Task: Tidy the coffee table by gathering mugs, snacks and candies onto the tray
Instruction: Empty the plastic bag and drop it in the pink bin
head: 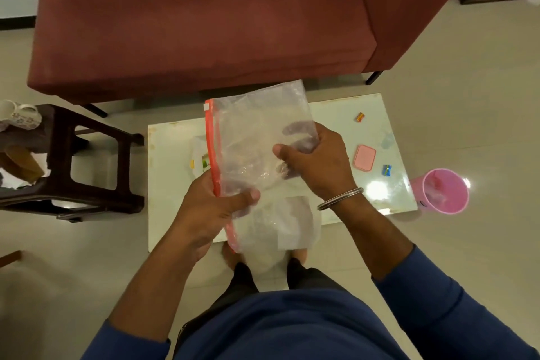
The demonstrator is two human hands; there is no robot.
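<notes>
Nearest: blue-sleeved arms, both hands holding a clear plastic zip bag w/ orange-red seal strip (257, 155) up over the white glossy low coffee table (169, 184). Left hand (213, 210) grips bag's lower seal edge, thumb pressed flat on front, other fingers curled behind. Right hand (315, 164), silver metal bangle (340, 199) on wrist, clutches bag's right side; thumb on front, fingers wrapped behind, seen dimly thru plastic. Bag tilted, seal strip on left.

On table, right of bag: small blue-wrapped candy (387, 170), pink rounded-rectangle plastic lid (364, 157) just beside it, farther back an orange-yellow wrapped candy (360, 116). Yellow-green packet (201, 162) partly hidden behind bag, kind unclear.

Floor right: pink plastic bin (445, 191) near table corner. Left: dark brown plastic stool (87, 166), white floral mugs (20, 117) beyond. Farthest: maroon fabric sofa (204, 23).
</notes>
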